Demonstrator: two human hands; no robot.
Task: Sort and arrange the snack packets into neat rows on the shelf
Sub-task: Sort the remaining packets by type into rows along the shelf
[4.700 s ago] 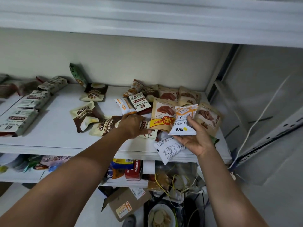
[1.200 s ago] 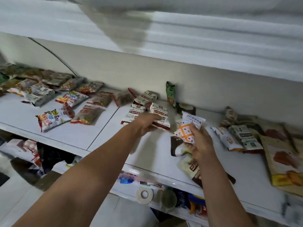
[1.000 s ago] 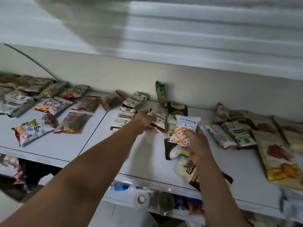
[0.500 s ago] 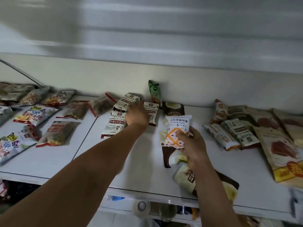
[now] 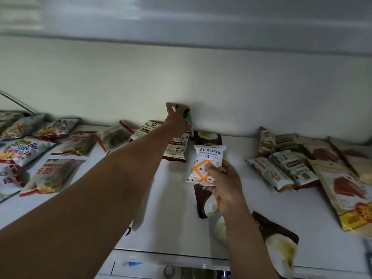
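Observation:
My left hand (image 5: 177, 118) reaches to the back wall and grips the small green packet (image 5: 188, 117) that leans upright there. My right hand (image 5: 225, 186) holds a white and orange packet (image 5: 207, 162) above the white shelf (image 5: 173, 208). Cream and red packets (image 5: 176, 148) lie just under my left wrist. Brown and cream packets (image 5: 203, 196) lie under and in front of my right hand.
Colourful snack packets (image 5: 48, 174) lie in rows on the shelf's left part. A pile of mixed packets (image 5: 289, 166) and large kraft pouches (image 5: 342, 188) covers the right side. Another shelf board (image 5: 181, 23) hangs overhead.
My left hand left the cream and red packets and moved back to the wall, closing on the green packet. My right hand kept hold of the white and orange packet.

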